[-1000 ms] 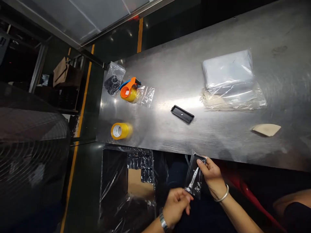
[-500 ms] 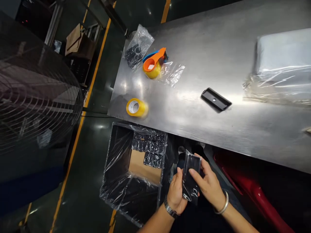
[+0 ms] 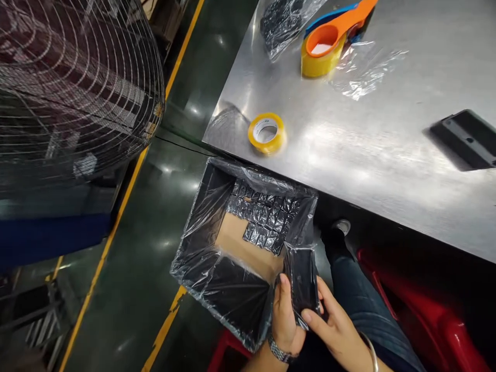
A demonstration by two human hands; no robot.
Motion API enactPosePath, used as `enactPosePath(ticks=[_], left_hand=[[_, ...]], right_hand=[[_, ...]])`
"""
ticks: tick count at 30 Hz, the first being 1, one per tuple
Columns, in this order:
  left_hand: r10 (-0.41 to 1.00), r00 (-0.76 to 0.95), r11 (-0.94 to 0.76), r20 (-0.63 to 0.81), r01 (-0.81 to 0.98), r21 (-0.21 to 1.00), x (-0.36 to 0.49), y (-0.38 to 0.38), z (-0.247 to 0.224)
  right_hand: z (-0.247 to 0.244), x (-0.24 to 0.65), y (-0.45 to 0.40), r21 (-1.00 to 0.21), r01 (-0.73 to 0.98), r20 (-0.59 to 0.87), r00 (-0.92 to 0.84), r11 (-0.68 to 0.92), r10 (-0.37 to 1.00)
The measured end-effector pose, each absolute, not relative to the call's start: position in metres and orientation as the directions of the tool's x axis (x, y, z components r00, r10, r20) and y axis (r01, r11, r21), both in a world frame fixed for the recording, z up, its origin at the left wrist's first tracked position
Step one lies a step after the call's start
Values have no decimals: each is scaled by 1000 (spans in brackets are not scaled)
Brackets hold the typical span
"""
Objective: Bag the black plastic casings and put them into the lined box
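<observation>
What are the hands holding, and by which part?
A black item in a clear plastic bag: the left hand grips its lower left edge, the right hand its lower right corner.

Factory packing floor. Stainless-steel worktable point(image 3: 372, 155) carries a packing-tape dispenser point(image 3: 341, 26) and a loose roll of yellow tape point(image 3: 267, 147). Beside its edge, a plastic-lined carton point(image 3: 201, 248) holds rows of black packets point(image 3: 263, 222). Dark, glossy coated floor point(image 3: 124, 310) marked with yellow safety lines point(image 3: 116, 227). Large wire-caged industrial fan point(image 3: 77, 88) stands alongside.
</observation>
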State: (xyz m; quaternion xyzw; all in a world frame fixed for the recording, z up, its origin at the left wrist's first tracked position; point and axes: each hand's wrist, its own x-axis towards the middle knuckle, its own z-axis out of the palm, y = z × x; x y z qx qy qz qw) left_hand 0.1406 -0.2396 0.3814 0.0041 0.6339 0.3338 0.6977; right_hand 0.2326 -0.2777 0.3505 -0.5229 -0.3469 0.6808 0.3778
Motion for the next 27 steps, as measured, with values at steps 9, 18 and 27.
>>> enactPosePath(ticks=[9,18,27], left_hand=[[381,-18,683,-924,-668,295,120,-232,379],[361,45,680,-931,-696,230,118,-229,372],[357,60,762,-932,-597,253,115,-230,357]], right_hand=[[350,209,-270,-840,-97,-499,-247,-533,831],[350,206,-271,-768,-8,-619,-246,-640,746],[342,212,-277,-818,194,-575,-245,-541,781]])
